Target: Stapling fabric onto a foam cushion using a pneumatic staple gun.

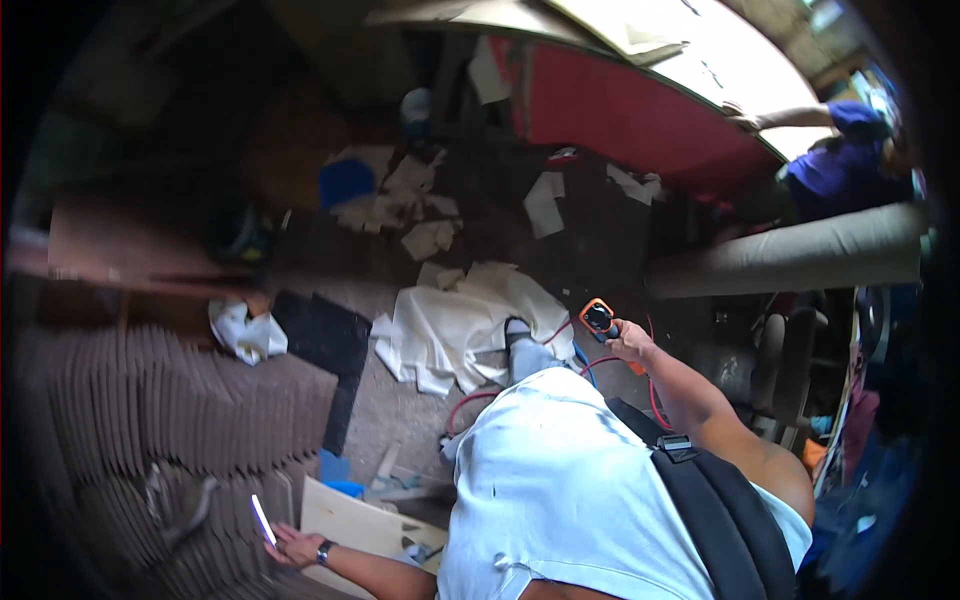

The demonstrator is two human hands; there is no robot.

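Note:
My left hand at the lower left has its fingers closed on a thin, bright, pale strip, beside the stacks of brown ridged pieces. My right hand, at the middle right, grips an orange and black power tool, which looks like a staple gun. A red hose loops near it. Cream fabric lies crumpled on the floor ahead of my white-shirted body. A pale board lies to the right of my left hand.
A co-worker in purple reaches onto a bright worktop with a red front. A large pale roll crosses the right side. Scraps, a blue object and a dark bucket lie farther back; a bench edge is at left.

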